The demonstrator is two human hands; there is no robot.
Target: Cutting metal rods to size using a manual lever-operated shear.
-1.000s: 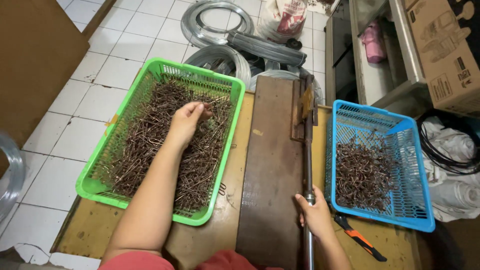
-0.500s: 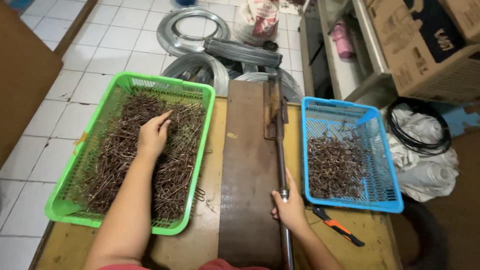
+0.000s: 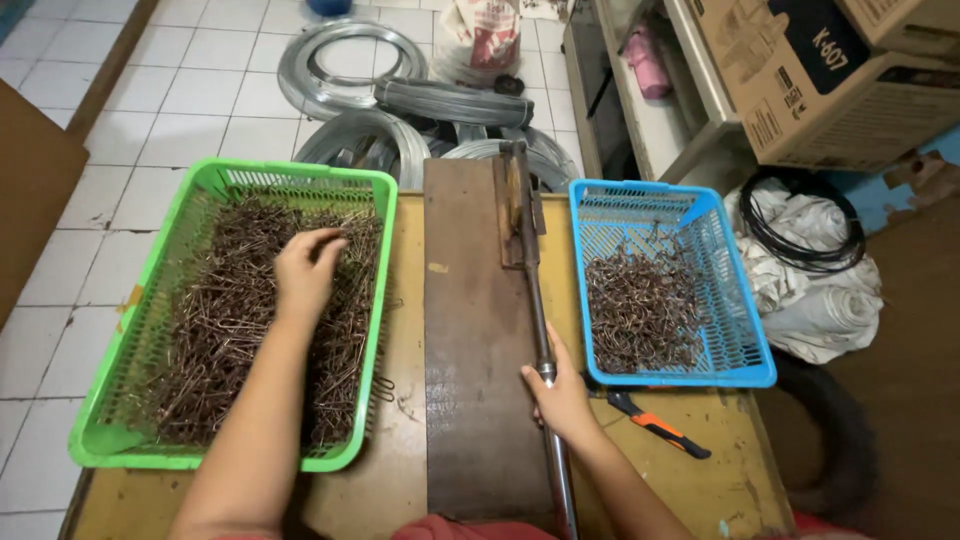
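Two baskets flank a lever tool's brown board (image 3: pixel 478 340): left hand (image 3: pixel 303 270) pinches wire pieces from the green basket (image 3: pixel 215 180), right hand (image 3: pixel 562 395) grips the lever handle (image 3: pixel 538 330), blue basket (image 3: pixel 745 345) alongside for bent pieces.

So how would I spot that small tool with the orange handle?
Start at the yellow table and find the blue basket of bent wire pieces. Just below its near edge, beside the right hand, lies the hand tool. Its orange and black handle stands out; everything around it is brown or grey metal.
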